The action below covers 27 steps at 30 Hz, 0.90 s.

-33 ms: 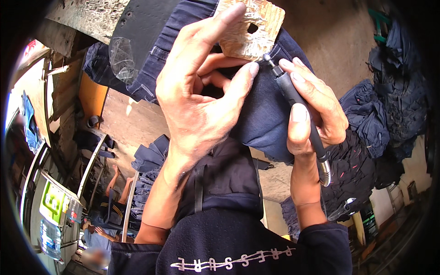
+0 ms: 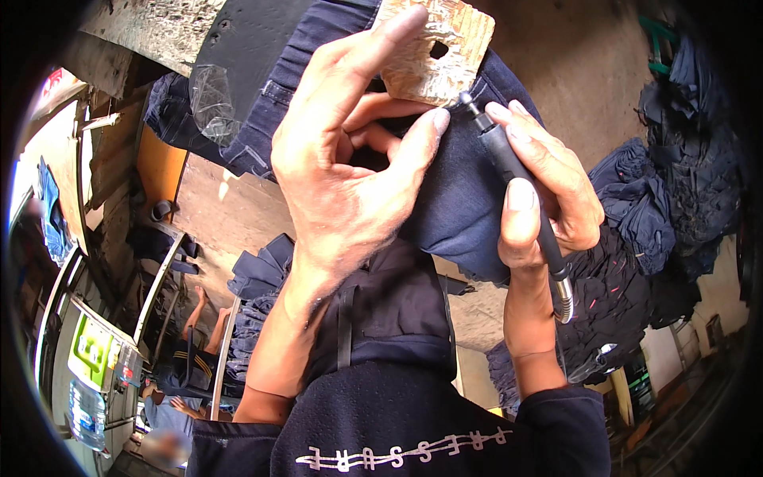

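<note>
Brown floor [image 2: 230, 219], heaped clothes [image 2: 691, 183], block [image 2: 466, 48] over denim [image 2: 461, 199]

You're in a garment workshop, as your rotary tool [image 2: 504, 153] and dark clothes [image 2: 683, 187] heaped by the surface [image 2: 580, 79]'s right edge show.

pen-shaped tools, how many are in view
1: the black pen-shaped tool, gripped in the right hand, its metal tip near the left hand's thumb and the wooden block. Others may be hidden among the dark cloth heaps.
</note>
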{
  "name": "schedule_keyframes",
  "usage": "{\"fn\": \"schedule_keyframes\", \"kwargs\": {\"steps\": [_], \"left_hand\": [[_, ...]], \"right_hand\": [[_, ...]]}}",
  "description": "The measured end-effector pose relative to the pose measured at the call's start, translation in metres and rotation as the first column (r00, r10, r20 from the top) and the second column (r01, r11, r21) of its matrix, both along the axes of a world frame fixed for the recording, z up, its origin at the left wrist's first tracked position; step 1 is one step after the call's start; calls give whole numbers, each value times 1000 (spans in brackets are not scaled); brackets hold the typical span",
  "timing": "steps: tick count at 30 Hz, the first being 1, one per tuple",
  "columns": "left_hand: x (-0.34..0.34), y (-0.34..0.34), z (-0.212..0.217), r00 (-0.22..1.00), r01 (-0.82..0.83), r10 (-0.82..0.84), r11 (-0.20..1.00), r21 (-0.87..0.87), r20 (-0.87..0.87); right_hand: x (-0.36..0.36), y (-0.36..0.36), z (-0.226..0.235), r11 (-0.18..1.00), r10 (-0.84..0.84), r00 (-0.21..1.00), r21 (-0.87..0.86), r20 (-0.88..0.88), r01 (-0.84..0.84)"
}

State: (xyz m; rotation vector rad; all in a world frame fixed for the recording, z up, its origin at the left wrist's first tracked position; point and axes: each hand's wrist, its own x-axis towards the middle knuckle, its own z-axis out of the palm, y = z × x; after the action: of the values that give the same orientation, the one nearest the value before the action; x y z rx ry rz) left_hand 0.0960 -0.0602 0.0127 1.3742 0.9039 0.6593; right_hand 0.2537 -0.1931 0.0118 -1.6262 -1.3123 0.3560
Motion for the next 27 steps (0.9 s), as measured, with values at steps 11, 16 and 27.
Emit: {"fn": "schedule_keyframes", "kwargs": {"steps": [11, 16, 27], "left_hand": [[2, 6, -9, 1000, 0, 0, 1000, 11, 7], [3, 7, -10, 1000, 5, -5, 1000, 13, 6], [1, 4, -12, 1000, 3, -3, 1000, 18, 7]], "right_hand": [[4, 7, -9, 1000, 12, 1000, 12, 15, -13], [4, 4, -13, 1000, 13, 1000, 12, 14, -13], [9, 3, -10, 999, 54, 998, -11, 46, -53]]}}
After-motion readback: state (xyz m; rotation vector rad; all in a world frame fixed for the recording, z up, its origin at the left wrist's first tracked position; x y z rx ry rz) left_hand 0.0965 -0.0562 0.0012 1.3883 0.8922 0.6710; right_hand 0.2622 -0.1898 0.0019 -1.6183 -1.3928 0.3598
